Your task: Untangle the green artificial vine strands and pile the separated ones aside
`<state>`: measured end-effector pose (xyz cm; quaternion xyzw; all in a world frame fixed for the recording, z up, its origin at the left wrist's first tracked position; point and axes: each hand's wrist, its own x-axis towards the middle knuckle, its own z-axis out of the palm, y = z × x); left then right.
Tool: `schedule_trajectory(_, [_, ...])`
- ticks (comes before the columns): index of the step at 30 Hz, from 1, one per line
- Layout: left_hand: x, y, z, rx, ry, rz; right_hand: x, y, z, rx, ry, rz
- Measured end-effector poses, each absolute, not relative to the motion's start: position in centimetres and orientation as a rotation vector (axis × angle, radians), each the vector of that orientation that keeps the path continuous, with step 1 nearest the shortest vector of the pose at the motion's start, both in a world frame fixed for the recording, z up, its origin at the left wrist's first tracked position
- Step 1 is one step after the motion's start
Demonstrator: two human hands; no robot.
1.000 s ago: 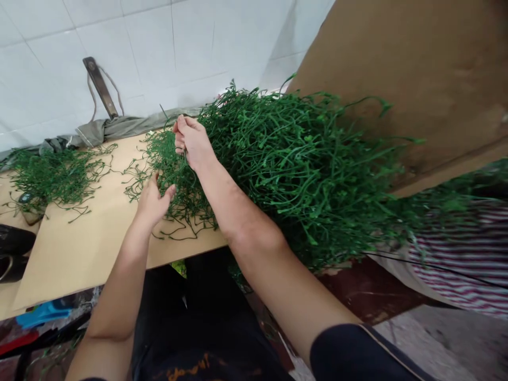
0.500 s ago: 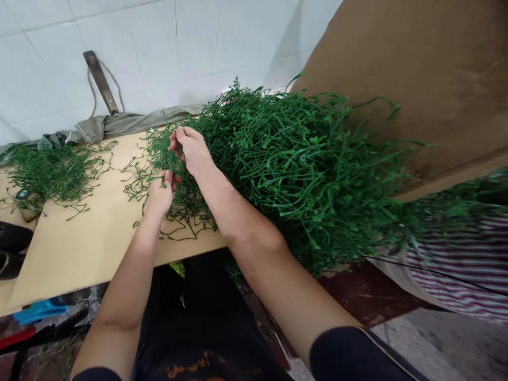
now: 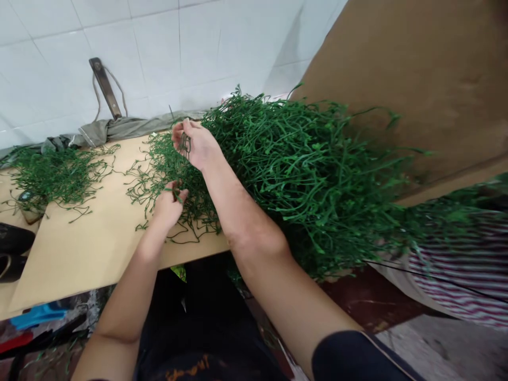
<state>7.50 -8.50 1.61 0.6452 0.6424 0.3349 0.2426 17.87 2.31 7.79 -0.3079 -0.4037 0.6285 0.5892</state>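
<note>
The right hand point(image 3: 196, 144) is up above the table, with its fingers closed around a thin green stem point(image 3: 183, 142). The stem stands almost straight up and down in the hand, and its top pokes out a little above the fingers. The left hand point(image 3: 169, 205) is lower and closer to the person, and its fingers pinch another bit of green stem point(image 3: 175, 191) just above the board. That bit is short and lies mostly sideways, but it is too small to see clearly. Both hands are at the left edge of a big pile of green stems point(image 3: 301, 174), which lies right beside the right hand and spreads far out to the right. The long stems in the pile mostly run from left to right. Loose stems lie under the hands on a tan board point(image 3: 79, 248). A smaller pile of green stems point(image 3: 51, 174) sits well apart on the far left. Behind it, a grey cloth point(image 3: 115, 128) lies along the white tiled wall point(image 3: 159, 47). A big brown cardboard sheet point(image 3: 416, 79) leans at the right. No writing can be read anywhere.
</note>
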Motion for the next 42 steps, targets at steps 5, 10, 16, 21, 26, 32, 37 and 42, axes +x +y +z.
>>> schedule_trajectory(5, [5.6,-6.7,1.6,1.852,1.645,0.885,17.8,1.1,7.1,-0.828,-1.087,1.409])
schedule_trajectory(10, [6.1,-6.9,3.0,1.596,1.330,1.133,18.1,0.4,6.3,-0.800,-1.143,1.486])
schedule_trajectory(16, [7.4,-7.0,4.4,1.100,0.909,1.178,17.9,-0.2,5.5,-0.838,-1.212,1.507])
schedule_trajectory(21, [5.8,-6.7,5.0,0.873,0.797,1.158,18.2,-0.7,5.6,-0.882,-1.330,1.374])
schedule_trajectory(26, [4.9,-5.8,4.9,0.967,0.918,1.165,18.2,-1.1,6.3,-0.907,-1.487,1.295])
schedule_trajectory(32, [5.4,-5.4,4.8,1.093,1.072,1.238,17.8,-2.4,7.6,-0.940,-1.541,1.339])
schedule_trajectory(37, [6.0,-5.8,4.4,1.524,1.408,1.110,17.7,-2.0,6.8,-0.989,-1.485,1.407])
schedule_trajectory(42, [6.1,-6.5,4.7,1.866,1.728,1.036,16.9,-1.2,6.1,-1.037,-1.340,1.466])
